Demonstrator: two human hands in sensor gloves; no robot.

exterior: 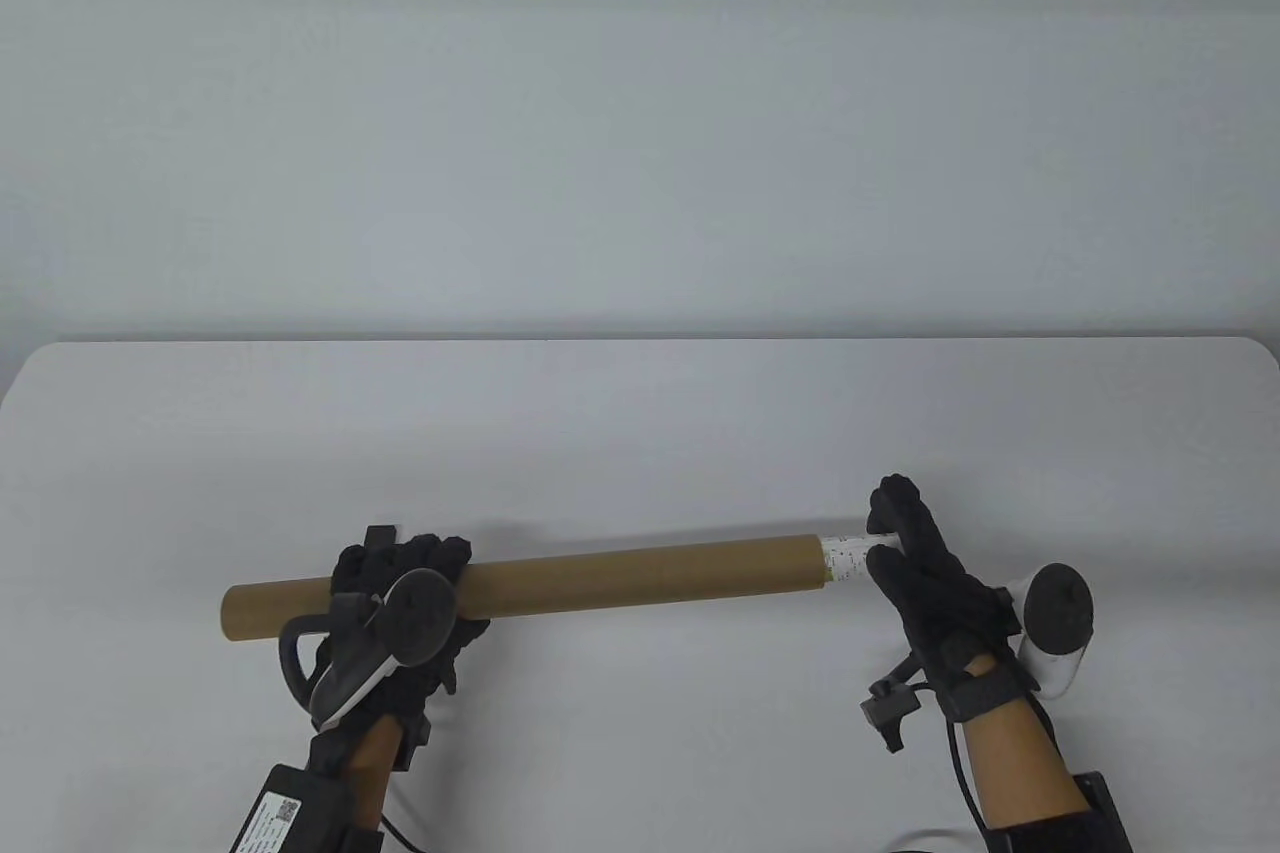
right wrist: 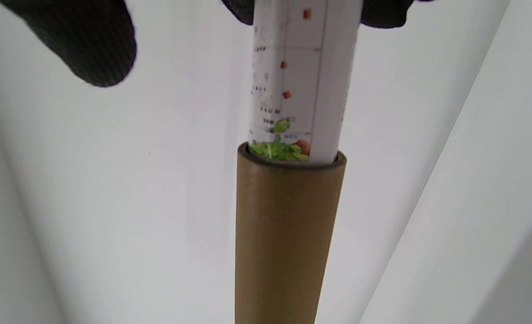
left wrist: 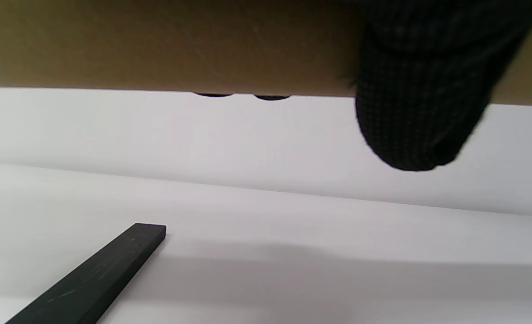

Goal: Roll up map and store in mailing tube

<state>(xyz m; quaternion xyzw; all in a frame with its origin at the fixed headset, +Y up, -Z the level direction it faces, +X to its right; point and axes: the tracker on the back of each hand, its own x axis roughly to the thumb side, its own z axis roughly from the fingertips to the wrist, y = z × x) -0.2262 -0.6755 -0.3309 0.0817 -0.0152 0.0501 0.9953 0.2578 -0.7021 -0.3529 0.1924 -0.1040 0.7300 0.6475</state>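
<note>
Insertion is the step in hand: the rolled map already sits mostly inside the mailing tube, and only a short white end with printed marks shows out of the tube's right mouth. The tube is held level, just above the tabletop, near its front edge. The left hand has its grip closed around the tube near the left end; in the left wrist view a gloved finger wraps over the brown cardboard. The right hand holds the free end of the map, fingers on both sides of the roll, so its grip is closed on the paper. In the right wrist view the roll fits the mouth with little room.

I judge the task to be nearly done. The next move calls for pushing the map straight along the tube's axis, while the left hand keeps the tube steady. The right fingers probably must let go and press on the end, otherwise they meet the rim.
</note>
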